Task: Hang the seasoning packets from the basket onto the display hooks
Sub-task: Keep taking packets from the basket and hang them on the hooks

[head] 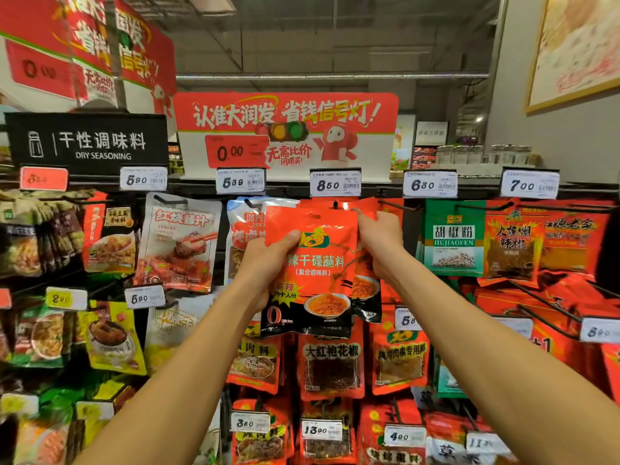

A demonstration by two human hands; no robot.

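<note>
A red and black seasoning packet [313, 273] is held up in front of the top row of hooks. My left hand [268, 260] grips its left edge, thumb across the front. My right hand [379, 239] holds the packet's upper right corner, with the index finger pointing up-left toward the hook [335, 204] under the 8.50 price tag [334, 183]. More of the same red packets [369, 290] hang behind it on that hook. The basket is out of view.
Hooks full of seasoning packets cover the whole display: white packets [181, 243] at left, green pepper packets [453, 239] and red chili packets [510, 243] at right, more rows below. Price tags stick out on hook ends. A red promotional sign [285, 129] stands above.
</note>
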